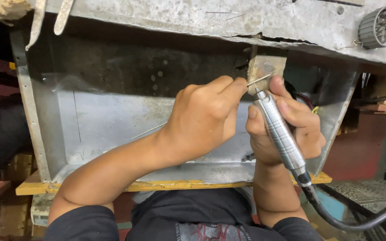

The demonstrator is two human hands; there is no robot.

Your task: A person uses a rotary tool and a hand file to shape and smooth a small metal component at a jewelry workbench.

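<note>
**Closely, two hands work a thin wire at a wooden peg**

Here the view looks down over a person's forearms into a shallow metal tray (112,129) slung under the edge of a worn grey worktop (202,18). The left hand (204,118) reaches across from the lower left, its grip closed in a pinch of thumb and forefinger on a thin metal wire (258,80). The wire lies almost level against a small wooden peg (266,67) that juts out from beneath the worktop's cracked front edge.

The right hand (287,127) is wrapped shut around a ribbed silver rotary handpiece (279,129), held like a pen, its tip touching the wire just beside the left fingertips. A black flexible hose (349,221) runs from the tool's rear end, curving off to the lower right.

The two hands sit knuckle to knuckle, close under the worktop edge, with little room above them. To the left, the tray floor lies open. A yellow-painted strip (157,185) runs along the tray's near edge, close under both wrists. A round grey ribbed cap (380,26) sits at the upper right.
</note>
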